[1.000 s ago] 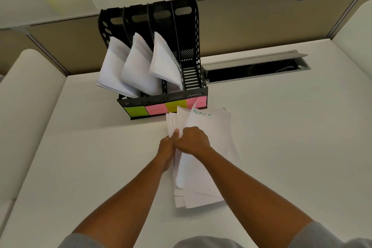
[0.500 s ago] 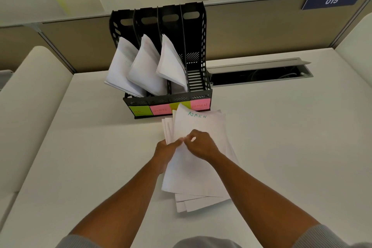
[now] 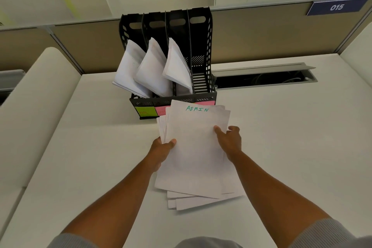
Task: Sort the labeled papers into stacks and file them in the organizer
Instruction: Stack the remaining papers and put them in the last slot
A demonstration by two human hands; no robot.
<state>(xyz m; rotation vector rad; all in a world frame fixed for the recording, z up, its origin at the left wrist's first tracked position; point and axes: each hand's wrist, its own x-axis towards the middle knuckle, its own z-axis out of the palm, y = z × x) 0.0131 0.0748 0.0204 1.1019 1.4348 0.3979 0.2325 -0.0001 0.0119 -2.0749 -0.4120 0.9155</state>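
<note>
1. Two bare forearms reached forward over the white desk point(image 3: 281, 137), with grey sleeves at the bottom edge.
2. A loose stack of papers point(image 3: 195, 157) was held between the two hands, its near corners fanned out over the desk.
3. The left hand point(image 3: 161, 150) gripped the stack's left edge, thumb curled over the top sheet and fingers hidden beneath.
4. The right hand point(image 3: 230, 139) gripped the right edge, thumb on top of the sheet and fingers curled behind the edge.
5. The top sheet bore the word ADMIN in green near its far edge, which overlapped the front of the organizer point(image 3: 199, 50).
6. The black organizer stood just beyond the stack, against the partition point(image 3: 80, 46), with four slots.
7. The three left slots each held leaning white sheets point(image 3: 151, 70); the rightmost slot showed its bare slatted floor.
8. Coloured labels point(image 3: 146, 111) ran along the organizer's front: green at the left, then pink, with the rest partly covered by the stack.
9. A cable tray point(image 3: 265, 77) lay open in the desk to the organizer's right.
10. A blue plate point(image 3: 337, 7) reading 015 was on the partition at the far right.
</note>
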